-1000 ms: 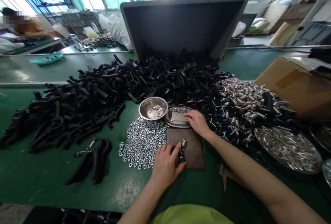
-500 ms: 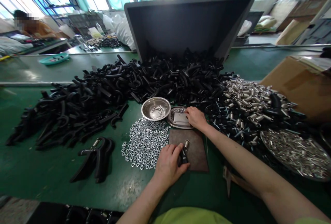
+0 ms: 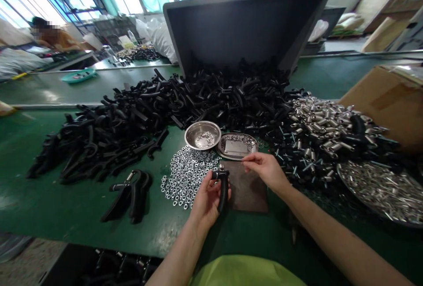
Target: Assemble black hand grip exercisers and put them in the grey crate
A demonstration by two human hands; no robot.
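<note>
My left hand [image 3: 205, 204] is closed round a black curved handle [image 3: 224, 193], held up above the green table beside the nuts. A silvery spring [image 3: 221, 168] shows at the handle's top end. My right hand [image 3: 264, 169] is pinched, thumb against finger, over the upper edge of a brown square plate [image 3: 249, 193]; whatever is in the pinch is too small to make out. Just beyond it lies an oval metal tray [image 3: 238, 146] of tiny parts. Next to that stands a round steel bowl [image 3: 202, 135] with small pieces inside. Many hex nuts [image 3: 188, 176] are spread left of the plate.
Black handles [image 3: 139, 114] form a long heap before a tipped grey bin [image 3: 247, 30]. Springs [image 3: 324, 120] and a pan of metal pins [image 3: 380, 193] are at the right, near a cardboard box [image 3: 383, 105]. Assembled handles [image 3: 132, 198] lie left. Another person [image 3: 54, 37] sits far left.
My right hand has drawn back from the oval tray toward me, fingers pinched. My left hand has lifted the handle off the plate and turned it with the spring end up.
</note>
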